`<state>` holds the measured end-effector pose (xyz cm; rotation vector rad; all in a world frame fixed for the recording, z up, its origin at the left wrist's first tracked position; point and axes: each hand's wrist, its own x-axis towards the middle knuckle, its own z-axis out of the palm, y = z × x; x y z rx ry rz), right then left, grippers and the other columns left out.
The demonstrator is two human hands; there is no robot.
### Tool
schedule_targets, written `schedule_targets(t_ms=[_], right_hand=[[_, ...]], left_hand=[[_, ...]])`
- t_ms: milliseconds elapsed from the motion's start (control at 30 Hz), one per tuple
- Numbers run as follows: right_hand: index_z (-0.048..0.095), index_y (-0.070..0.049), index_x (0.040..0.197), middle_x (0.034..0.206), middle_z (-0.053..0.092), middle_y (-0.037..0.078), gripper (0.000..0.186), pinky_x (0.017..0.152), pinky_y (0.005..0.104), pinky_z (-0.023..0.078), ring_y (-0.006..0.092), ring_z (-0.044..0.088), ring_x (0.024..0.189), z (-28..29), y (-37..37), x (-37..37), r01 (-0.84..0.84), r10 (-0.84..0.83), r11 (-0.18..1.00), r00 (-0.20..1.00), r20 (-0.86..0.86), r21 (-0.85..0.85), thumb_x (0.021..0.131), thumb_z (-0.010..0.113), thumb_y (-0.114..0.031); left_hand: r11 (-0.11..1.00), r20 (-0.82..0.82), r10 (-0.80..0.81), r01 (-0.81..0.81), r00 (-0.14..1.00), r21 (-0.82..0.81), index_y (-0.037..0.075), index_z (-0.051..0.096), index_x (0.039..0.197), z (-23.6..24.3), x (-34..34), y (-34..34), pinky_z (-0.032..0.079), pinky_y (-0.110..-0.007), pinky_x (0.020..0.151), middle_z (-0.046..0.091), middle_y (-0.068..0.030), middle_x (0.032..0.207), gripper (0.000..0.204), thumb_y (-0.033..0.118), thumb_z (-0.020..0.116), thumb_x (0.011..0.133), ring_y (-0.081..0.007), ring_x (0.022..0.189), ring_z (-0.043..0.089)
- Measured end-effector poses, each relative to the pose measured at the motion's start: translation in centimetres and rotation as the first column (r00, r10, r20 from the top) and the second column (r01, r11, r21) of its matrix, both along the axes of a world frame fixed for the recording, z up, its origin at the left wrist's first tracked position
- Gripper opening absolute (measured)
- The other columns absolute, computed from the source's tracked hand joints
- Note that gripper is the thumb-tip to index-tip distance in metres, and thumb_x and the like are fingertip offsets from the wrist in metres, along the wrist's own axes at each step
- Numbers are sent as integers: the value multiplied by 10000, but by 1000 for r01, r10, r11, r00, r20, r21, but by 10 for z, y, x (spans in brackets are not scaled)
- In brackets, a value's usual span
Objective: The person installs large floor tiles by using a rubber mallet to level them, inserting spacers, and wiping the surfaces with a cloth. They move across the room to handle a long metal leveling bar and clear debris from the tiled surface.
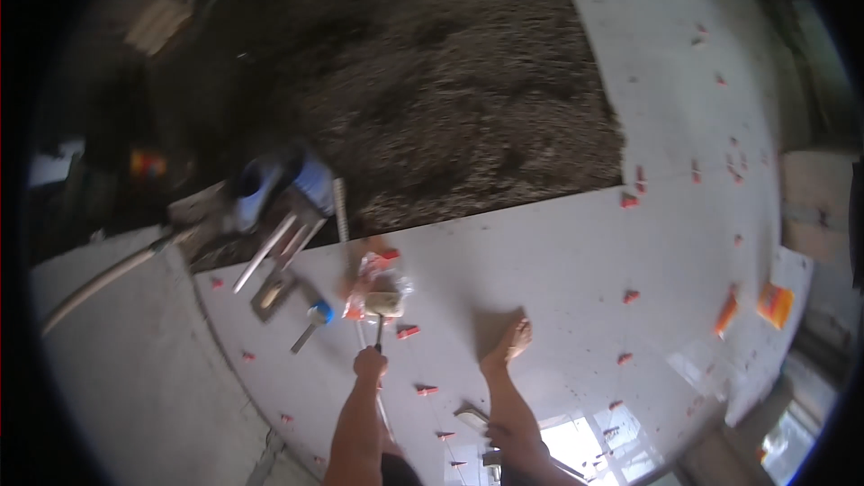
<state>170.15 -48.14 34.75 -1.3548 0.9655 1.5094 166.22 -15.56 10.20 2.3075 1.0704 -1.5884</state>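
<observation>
My left hand (369, 363) is closed around the dark handle of a mallet (385, 303) with a pale, thick head. The mallet head is over or against a clear plastic bag (367, 281) with red pieces in it; I cannot tell if they touch. Low in the view, beside my bare lower leg, is my right hand (509, 440). Its fingers are blurred and partly hidden. Near them lies a grey tool (472, 416), and I cannot tell whether the hand holds it. Pale floor tiles (558, 261) spread under both hands, with several red levelling wedges (409, 332) along their joints.
Beyond the tile edge lies rough dark mortar or soil (468, 108). Blue shoes (310, 182), a trowel (270, 295) and a blue cup (319, 311) with a flat-bladed tool are at the left. A wooden handle (99, 281) lies farther left. An orange-yellow packet (774, 304) sits far right.
</observation>
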Motion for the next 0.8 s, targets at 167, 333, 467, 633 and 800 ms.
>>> schedule_targets(t_ms=[167,333,467,633,800], right_hand=[[620,2,1027,874,678,116,199,647,271,529,166,647,723,-63,-163,-30,205,-188,977,951,245,-48,907,583,-152],[613,6,984,850,682,106,201,597,268,517,161,642,662,-53,-195,34,-74,164,962,927,337,-264,903,581,-175],[616,-4,985,839,681,89,214,555,271,507,152,644,671,-58,-169,74,-214,272,946,932,240,-242,910,579,-200],[610,-5,998,842,681,80,222,518,265,497,147,642,669,-66,-118,110,-220,266,948,945,190,-231,910,579,-206],[614,18,993,842,680,97,226,573,271,520,156,648,668,-74,-92,122,-257,301,936,939,166,-241,907,579,-188]], left_hand=[[982,-181,171,-153,969,109,51,639,1057,16,-39,7,539,-401,844,662,-176,1088,288,241,599,845,-319,1013,655],[968,59,34,-47,998,245,80,575,1118,23,-42,0,548,-404,788,645,-127,1007,359,293,644,837,-297,949,656],[987,407,-12,-54,914,150,88,567,1041,-5,-7,11,537,-430,731,632,-139,957,274,280,615,852,-322,888,648],[984,554,-64,-39,830,171,88,594,998,-41,39,36,527,-456,746,645,-139,956,169,209,548,889,-328,824,643],[999,607,-45,30,794,35,68,647,895,-46,68,49,513,-448,798,646,-156,956,160,192,549,870,-354,886,622]])
